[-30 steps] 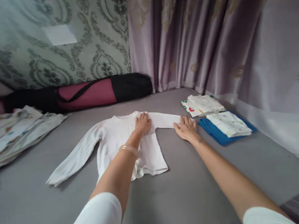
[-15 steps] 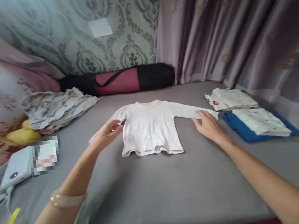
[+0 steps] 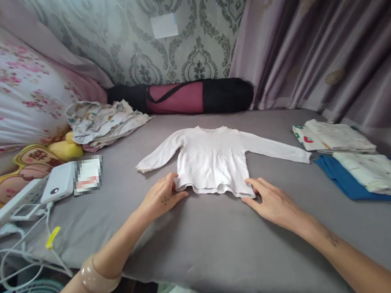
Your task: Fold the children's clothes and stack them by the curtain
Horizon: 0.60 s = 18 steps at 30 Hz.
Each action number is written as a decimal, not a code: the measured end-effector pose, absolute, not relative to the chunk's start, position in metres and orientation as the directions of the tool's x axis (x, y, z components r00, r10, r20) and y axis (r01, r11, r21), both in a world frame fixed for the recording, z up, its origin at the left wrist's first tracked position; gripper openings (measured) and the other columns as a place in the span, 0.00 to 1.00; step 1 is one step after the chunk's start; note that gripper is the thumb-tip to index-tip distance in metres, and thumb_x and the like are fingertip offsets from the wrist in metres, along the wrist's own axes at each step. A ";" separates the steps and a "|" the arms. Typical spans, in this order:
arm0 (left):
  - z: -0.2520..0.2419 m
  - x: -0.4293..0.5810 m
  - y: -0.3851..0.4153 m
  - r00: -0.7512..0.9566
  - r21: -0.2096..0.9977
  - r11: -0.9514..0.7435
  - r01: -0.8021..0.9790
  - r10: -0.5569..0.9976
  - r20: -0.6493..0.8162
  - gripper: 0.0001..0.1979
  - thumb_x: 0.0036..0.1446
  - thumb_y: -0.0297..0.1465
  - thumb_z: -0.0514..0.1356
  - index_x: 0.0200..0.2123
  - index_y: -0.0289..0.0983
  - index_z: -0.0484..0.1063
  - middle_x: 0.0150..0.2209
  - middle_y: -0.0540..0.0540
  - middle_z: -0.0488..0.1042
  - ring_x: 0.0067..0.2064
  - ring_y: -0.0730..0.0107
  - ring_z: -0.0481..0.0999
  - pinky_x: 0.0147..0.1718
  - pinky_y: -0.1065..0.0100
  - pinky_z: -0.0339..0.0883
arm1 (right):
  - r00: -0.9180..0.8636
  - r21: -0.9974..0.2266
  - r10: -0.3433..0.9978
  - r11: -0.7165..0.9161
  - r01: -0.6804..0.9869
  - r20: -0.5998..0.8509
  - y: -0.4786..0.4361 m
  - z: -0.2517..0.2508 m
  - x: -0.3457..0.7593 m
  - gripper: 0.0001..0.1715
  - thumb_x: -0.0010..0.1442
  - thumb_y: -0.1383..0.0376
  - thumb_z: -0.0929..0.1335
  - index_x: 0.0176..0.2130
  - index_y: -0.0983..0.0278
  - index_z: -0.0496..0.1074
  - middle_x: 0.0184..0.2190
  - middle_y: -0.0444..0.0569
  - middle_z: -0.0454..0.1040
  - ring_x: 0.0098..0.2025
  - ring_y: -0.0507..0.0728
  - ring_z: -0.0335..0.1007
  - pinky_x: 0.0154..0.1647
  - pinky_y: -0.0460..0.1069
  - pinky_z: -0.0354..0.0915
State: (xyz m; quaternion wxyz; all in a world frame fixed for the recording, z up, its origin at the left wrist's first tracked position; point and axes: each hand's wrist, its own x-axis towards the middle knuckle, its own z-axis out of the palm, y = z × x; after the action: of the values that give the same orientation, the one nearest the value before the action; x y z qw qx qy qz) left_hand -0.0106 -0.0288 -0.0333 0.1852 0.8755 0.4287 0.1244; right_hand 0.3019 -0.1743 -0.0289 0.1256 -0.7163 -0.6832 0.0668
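A small white long-sleeved shirt [image 3: 212, 158] lies flat on the grey bed sheet, its neckline away from me and both sleeves spread out to the sides. My left hand [image 3: 162, 196] has its thumb and fingers closed on the left corner of the bottom hem. At the hem's right corner, my right hand [image 3: 274, 201] pinches the cloth between thumb and fingers. The hem between the hands is wavy and slightly raised. A pale bangle [image 3: 99, 275] circles my left wrist.
Folded clothes [image 3: 341, 136] and a blue folded garment [image 3: 342, 177] lie at the right. On the left are crumpled clothes [image 3: 105, 121], a yellow plush toy [image 3: 65, 148], a white power bank [image 3: 58, 184] and a power strip [image 3: 13, 210] with cables. A long black-and-maroon bag [image 3: 176, 98] lies along the wall.
Both hands have come down from beside the shirt's sleeves to its bottom hem and closed on the two corners. The view has shifted left, showing a turquoise basket.
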 end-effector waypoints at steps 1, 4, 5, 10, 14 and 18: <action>-0.035 -0.007 -0.029 0.609 0.373 -0.587 0.719 0.790 0.071 0.22 0.59 0.47 0.56 0.51 0.41 0.61 0.37 0.46 0.73 0.38 0.61 0.73 0.37 0.64 0.65 | 0.049 -0.237 0.994 -0.026 0.971 0.093 -0.175 -0.031 0.302 0.20 0.64 0.52 0.62 0.52 0.59 0.67 0.36 0.47 0.71 0.33 0.56 0.72 0.32 0.49 0.63; -0.034 0.002 -0.028 0.644 0.200 -0.645 0.738 0.761 0.077 0.14 0.63 0.37 0.50 0.50 0.39 0.63 0.37 0.43 0.74 0.40 0.59 0.74 0.38 0.63 0.64 | -0.034 -0.103 0.992 0.046 0.994 0.123 -0.175 -0.034 0.301 0.18 0.68 0.55 0.59 0.50 0.60 0.68 0.37 0.50 0.70 0.35 0.57 0.73 0.32 0.48 0.62; -0.032 0.003 -0.028 0.662 0.153 -0.664 0.732 0.746 0.072 0.13 0.63 0.33 0.49 0.49 0.38 0.64 0.37 0.43 0.74 0.40 0.59 0.74 0.39 0.63 0.64 | -0.065 -0.066 0.991 0.073 0.995 0.119 -0.175 -0.034 0.301 0.18 0.69 0.57 0.58 0.50 0.60 0.68 0.37 0.50 0.70 0.35 0.57 0.73 0.31 0.48 0.61; -0.019 -0.007 -0.023 0.749 0.022 -0.754 0.657 0.656 0.096 0.14 0.61 0.27 0.48 0.46 0.39 0.69 0.38 0.42 0.72 0.41 0.59 0.71 0.41 0.61 0.64 | -0.142 -0.070 0.989 0.145 0.987 0.046 -0.175 -0.019 0.310 0.18 0.69 0.65 0.56 0.51 0.56 0.69 0.33 0.46 0.68 0.29 0.53 0.70 0.28 0.46 0.57; -0.011 -0.017 -0.017 0.768 0.028 -0.775 0.632 0.630 0.115 0.14 0.60 0.29 0.49 0.42 0.39 0.73 0.38 0.41 0.71 0.41 0.58 0.70 0.41 0.60 0.64 | -0.133 -0.056 0.991 0.133 0.989 0.010 -0.176 -0.007 0.321 0.24 0.66 0.71 0.56 0.54 0.53 0.68 0.35 0.45 0.67 0.27 0.51 0.66 0.26 0.45 0.53; -0.008 -0.020 -0.014 0.804 0.249 -0.786 0.565 0.592 0.045 0.15 0.59 0.31 0.50 0.44 0.40 0.75 0.37 0.42 0.72 0.39 0.62 0.71 0.40 0.64 0.64 | -0.176 -0.024 0.984 0.176 0.984 -0.039 -0.178 -0.005 0.322 0.25 0.62 0.74 0.56 0.52 0.56 0.69 0.35 0.46 0.66 0.27 0.51 0.66 0.26 0.46 0.53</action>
State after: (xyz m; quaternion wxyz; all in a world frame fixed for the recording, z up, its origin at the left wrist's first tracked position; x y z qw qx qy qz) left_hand -0.0198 -0.0143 -0.0084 0.1124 0.9432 0.3069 0.0602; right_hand 0.3220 -0.1782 -0.0048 -0.0073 -0.6416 -0.7666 0.0220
